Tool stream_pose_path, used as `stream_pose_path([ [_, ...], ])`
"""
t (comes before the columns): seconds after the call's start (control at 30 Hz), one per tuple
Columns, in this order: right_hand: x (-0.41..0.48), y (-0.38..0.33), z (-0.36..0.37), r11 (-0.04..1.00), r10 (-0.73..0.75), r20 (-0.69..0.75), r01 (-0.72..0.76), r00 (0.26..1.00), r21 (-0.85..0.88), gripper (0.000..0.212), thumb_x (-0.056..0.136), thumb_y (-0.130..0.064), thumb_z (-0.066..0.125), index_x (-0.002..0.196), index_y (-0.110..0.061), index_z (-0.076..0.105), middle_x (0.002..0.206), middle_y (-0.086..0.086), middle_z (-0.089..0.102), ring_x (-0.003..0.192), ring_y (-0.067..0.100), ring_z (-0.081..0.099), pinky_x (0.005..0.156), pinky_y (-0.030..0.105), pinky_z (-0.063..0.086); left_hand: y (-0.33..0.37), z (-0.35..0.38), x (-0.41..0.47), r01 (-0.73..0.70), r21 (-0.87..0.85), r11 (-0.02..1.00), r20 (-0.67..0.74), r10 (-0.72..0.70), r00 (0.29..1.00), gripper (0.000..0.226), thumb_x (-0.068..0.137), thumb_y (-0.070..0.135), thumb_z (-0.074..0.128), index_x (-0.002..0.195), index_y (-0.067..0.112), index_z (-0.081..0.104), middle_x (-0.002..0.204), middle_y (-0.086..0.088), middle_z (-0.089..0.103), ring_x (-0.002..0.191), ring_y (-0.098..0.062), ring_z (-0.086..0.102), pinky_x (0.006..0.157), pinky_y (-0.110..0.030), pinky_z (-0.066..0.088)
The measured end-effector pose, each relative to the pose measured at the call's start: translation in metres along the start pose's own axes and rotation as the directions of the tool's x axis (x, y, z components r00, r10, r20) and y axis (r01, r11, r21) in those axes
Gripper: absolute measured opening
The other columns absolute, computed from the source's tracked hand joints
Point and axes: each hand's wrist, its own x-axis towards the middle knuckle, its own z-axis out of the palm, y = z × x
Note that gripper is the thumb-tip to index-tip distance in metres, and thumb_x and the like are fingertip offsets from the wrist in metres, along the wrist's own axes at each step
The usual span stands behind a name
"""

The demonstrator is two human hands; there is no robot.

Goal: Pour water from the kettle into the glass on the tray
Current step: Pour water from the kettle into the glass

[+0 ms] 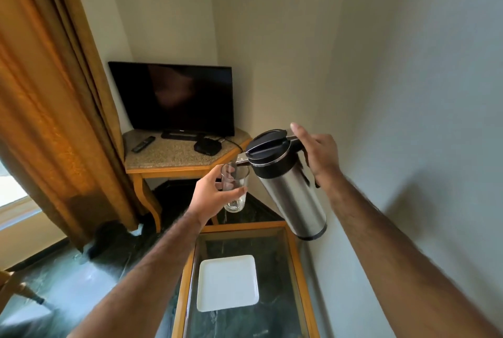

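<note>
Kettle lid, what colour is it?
Black, above a silver steel body; the kettle lid shows clearly in the head view.

I see 1 head-worn wide view, looking forward and down, close over my hands, toward a room corner.

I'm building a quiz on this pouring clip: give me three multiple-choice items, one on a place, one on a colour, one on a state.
1. Where is the glass?
A. On the tray
B. Held in the air by the left hand
C. On the TV stand

2. What colour is the tray?
A. White
B. Red
C. Black

3. How is the kettle held?
A. Upright on the table
B. Lying on the floor
C. Tilted, spout toward the glass

Answers: 1 B, fingers wrap the glass above the table; 2 A, the square tray is white and holds nothing; 3 C, the right hand tips its black top over the glass rim.
</note>
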Motion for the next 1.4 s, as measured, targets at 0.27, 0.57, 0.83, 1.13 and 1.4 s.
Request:
stream_pose_path([
  [0.27,0.008,-0.03,-0.005,0.984,-0.093,0.009,0.093,0.996,-0.152,0.072,0.077,-0.072,0.059,0.05,-0.006,0.054,0.042,-0.011,0.038,0.043,0.014,0.037,0.053,0.032,0.033,0.02,-0.006,-0.016,-0.017,-0.025,1.0,-0.026,0.016,1.0,0.063,0.077,0.026,0.092,0.132,0.027,0.061,0.124,0.002,0.071,0.112,-0.019,0.069,0.102,-0.051,0.056],
  [0.57,0.008,-0.062,-0.003,0.912,-0.227,0.058,0.233,0.972,-0.338,0.061,0.076,-0.061,0.055,0.044,-0.013,0.036,0.035,-0.008,0.03,0.037,0.012,0.027,0.047,0.03,0.026,0.032,-0.009,-0.027,-0.028,-0.025,0.999,-0.026,0.027,0.999,0.056,0.075,0.025,0.092,0.117,0.041,0.059,0.119,0.005,0.073,0.11,-0.02,0.072,0.102,-0.056,0.057],
  [0.83,0.002,-0.082,0.005,0.792,-0.335,0.142,0.36,0.931,-0.492,0.061,0.077,-0.061,0.054,0.045,-0.012,0.036,0.037,-0.003,0.029,0.039,0.016,0.031,0.044,0.026,0.022,0.029,-0.011,-0.033,-0.029,-0.041,0.999,-0.034,0.028,0.999,0.055,0.073,0.027,0.094,0.106,0.052,0.057,0.112,0.014,0.072,0.104,-0.014,0.073,0.098,-0.05,0.059],
  [1.13,0.001,-0.096,0.015,0.663,-0.446,0.219,0.485,0.868,-0.57,0.061,0.078,-0.062,0.052,0.047,-0.01,0.042,0.039,-0.003,0.032,0.038,0.018,0.032,0.044,0.022,0.022,0.026,-0.012,-0.035,-0.036,-0.045,0.998,-0.02,0.035,0.999,0.055,0.07,0.032,0.095,0.107,0.054,0.061,0.103,0.028,0.075,0.094,0.003,0.074,0.092,-0.041,0.061],
  [1.4,0.006,-0.104,0.017,0.617,-0.5,0.22,0.523,0.837,-0.588,0.061,0.08,-0.06,0.052,0.046,-0.011,0.039,0.038,-0.004,0.03,0.037,0.017,0.029,0.045,0.021,0.019,0.028,-0.012,-0.037,-0.049,-0.049,0.998,-0.033,0.047,0.998,0.057,0.07,0.031,0.095,0.112,0.051,0.061,0.118,0.013,0.074,0.109,-0.015,0.072,0.1,-0.055,0.058],
])
